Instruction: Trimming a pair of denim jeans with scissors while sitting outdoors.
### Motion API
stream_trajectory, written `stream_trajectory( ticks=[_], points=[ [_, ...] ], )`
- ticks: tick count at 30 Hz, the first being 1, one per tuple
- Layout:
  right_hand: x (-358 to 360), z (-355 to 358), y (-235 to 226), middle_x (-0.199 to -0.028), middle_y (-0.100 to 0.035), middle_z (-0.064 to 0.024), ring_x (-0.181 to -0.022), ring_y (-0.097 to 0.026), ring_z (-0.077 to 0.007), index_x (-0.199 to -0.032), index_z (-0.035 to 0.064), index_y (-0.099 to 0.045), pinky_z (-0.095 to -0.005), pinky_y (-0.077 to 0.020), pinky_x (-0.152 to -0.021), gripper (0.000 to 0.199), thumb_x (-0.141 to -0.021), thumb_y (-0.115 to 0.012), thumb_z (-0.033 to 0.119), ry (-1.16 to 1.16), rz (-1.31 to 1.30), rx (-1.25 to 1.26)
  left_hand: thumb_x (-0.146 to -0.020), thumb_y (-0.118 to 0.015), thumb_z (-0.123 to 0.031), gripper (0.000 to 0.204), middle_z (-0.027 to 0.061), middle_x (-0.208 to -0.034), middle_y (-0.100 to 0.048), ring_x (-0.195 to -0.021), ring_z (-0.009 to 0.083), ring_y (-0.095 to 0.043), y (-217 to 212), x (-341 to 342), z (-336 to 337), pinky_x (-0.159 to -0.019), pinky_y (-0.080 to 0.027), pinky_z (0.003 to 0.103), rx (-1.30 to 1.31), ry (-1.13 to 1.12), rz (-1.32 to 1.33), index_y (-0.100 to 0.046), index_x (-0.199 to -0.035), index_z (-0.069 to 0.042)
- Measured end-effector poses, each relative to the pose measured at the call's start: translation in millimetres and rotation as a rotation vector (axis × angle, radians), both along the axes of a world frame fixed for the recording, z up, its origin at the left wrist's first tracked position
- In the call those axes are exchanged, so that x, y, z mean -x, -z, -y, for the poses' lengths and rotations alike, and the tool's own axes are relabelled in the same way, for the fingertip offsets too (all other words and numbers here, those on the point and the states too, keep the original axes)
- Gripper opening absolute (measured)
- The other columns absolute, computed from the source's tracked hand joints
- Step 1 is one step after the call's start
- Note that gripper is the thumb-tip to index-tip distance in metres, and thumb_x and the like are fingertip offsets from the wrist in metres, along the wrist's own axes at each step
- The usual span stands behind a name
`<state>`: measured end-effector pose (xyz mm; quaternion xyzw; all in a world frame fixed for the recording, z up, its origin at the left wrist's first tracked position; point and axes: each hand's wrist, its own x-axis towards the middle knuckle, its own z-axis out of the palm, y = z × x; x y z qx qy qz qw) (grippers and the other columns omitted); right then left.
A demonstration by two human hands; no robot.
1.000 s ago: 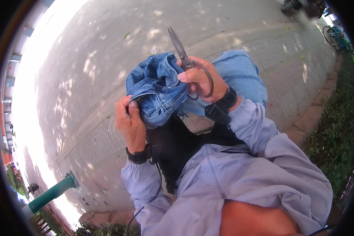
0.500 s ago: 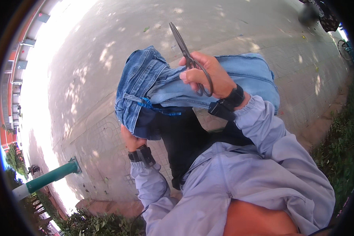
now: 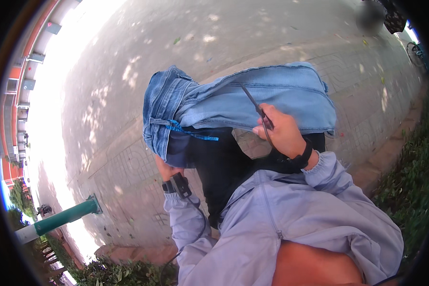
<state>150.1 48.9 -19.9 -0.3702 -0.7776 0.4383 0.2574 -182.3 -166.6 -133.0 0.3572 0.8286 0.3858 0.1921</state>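
Jeans [image 3: 224, 106] of blue denim lay across the person's lap, over the black trousers [image 3: 219, 157], with the darker waist end toward the left and the paler legs stretched out to the right. A bright blue strip [image 3: 206, 137] hung from the waist, its loose end over the black cloth.

The two hands were well apart. The right hand [image 3: 287, 133] was clamped on the scissors [image 3: 255, 104], whose slim blades pointed up and leftward over the pale denim; whether the tip touched the cloth could not be told. The left hand [image 3: 166, 168] was at the waist end, its fingers hidden under the denim, so I cannot tell whether they were closed on it.

A black band sat on each wrist, below the cuffs of a pale lilac jacket [image 3: 300, 205]. Patterned grey paving [image 3: 128, 162] spread out around the lap, dappled with sunlight. A green and white pole [image 3: 69, 213] stood at the lower left, bushes [image 3: 398, 174] grew along the right, and part of a bicycle [image 3: 413, 55] showed at the upper right.
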Motion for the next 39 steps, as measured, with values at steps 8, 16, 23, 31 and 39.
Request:
stream_trajectory(
  ticks=[8, 16, 23, 31, 39],
  points=[
    [6, 0, 16, -0.089, -0.061, -0.0126, -0.083, -0.062, -0.0353, -0.118, 0.0069, -0.053, -0.0449, -0.0479, -0.072, 0.049, -0.076, -0.077, 0.013, -0.028, 0.198, -0.505, -0.086, -0.067, -0.013, 0.050, 0.0167, -0.131, -0.060, -0.114, 0.0236, -0.061, -75, -56, 6, -0.094, -0.051, 0.032, -0.328, 0.180, -0.195, -0.054, -0.132, 0.004],
    [16, -5, 50, -0.093, -0.063, -0.0120, -0.083, -0.063, -0.0318, -0.122, 0.0052, -0.053, -0.0401, -0.0509, -0.072, 0.054, -0.076, -0.080, 0.016, -0.005, 0.178, -0.275, -0.097, -0.047, -0.010, 0.036, 0.0172, -0.129, -0.060, -0.114, 0.0292, -0.061, -77, -80, 12, -0.096, -0.053, 0.040, -0.640, -0.097, 0.623, -0.053, -0.129, 0.006],
    [0, 1, 49, -0.083, -0.064, -0.0126, -0.074, -0.064, -0.0315, -0.114, 0.0048, -0.053, -0.0399, -0.0509, -0.066, 0.048, -0.079, -0.081, 0.023, 0.035, 0.096, -0.047, -0.075, -0.074, -0.028, 0.061, 0.0153, -0.114, -0.067, -0.105, 0.0283, -0.065, -67, -97, 11, -0.090, -0.050, 0.039, -0.664, -0.283, 0.565, -0.057, -0.125, 0.003],
    [-4, 16, 55, -0.078, -0.063, -0.0123, -0.071, -0.064, -0.0322, -0.113, 0.0052, -0.054, -0.0402, -0.0498, -0.064, 0.045, -0.080, -0.080, 0.023, 0.028, 0.106, -0.024, -0.092, -0.056, -0.004, 0.044, 0.0122, -0.130, -0.060, -0.118, 0.0235, -0.058, -44, -118, -2, -0.100, -0.047, 0.037, -0.384, 0.144, 0.401, -0.049, -0.135, 0.003],
    [-9, 27, 40, -0.078, -0.059, -0.0113, -0.072, -0.061, -0.0333, -0.113, 0.0047, -0.055, -0.0397, -0.0463, -0.065, 0.047, -0.081, -0.078, 0.031, -0.061, 0.049, 0.053, -0.076, -0.076, -0.006, 0.066, 0.0129, -0.130, -0.061, -0.121, 0.0251, -0.057, -33, -114, -3, -0.104, -0.043, 0.035, -0.122, 0.139, 0.278, -0.048, -0.136, 0.000]
  ],
)
